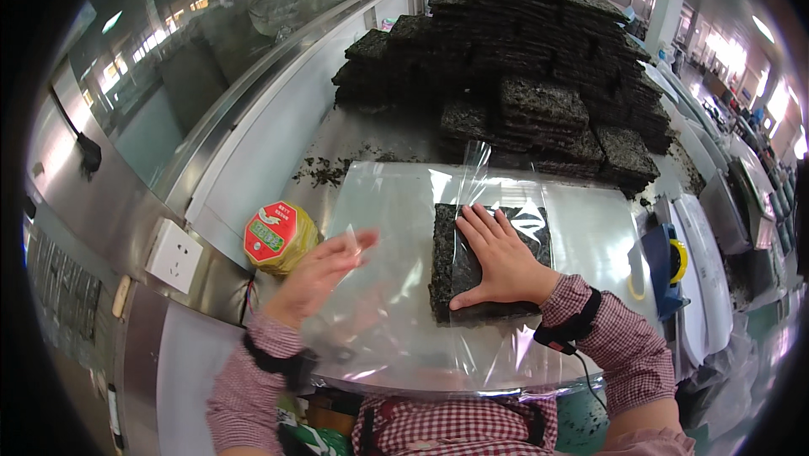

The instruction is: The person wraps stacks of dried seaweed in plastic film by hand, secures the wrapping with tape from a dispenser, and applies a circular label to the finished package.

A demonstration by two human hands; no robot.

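Note:
A dark stack of dried seaweed sheets (444, 266) lies on clear plastic film (404, 329), with a flap of film folded over much of it. My right hand (496, 254) presses flat on that flap, fingers spread. To the left, my left hand (322, 269) is raised above the film, slightly blurred, with a small clear strip, apparently tape, at its fingertips. Beside it on the left stands a roll of yellowish tape (281, 238) with a red label that bears writing. A blue tape dispenser (663, 272) with a yellow core is at the right edge.
Large piles of dried seaweed sheets (524, 45) rise at the far side of the metal table. Seaweed crumbs (322, 170) lie near the left back. A wall socket (176, 255) is on the left; white trays or panels (701, 279) stand at the right. A cable hangs from my right wrist.

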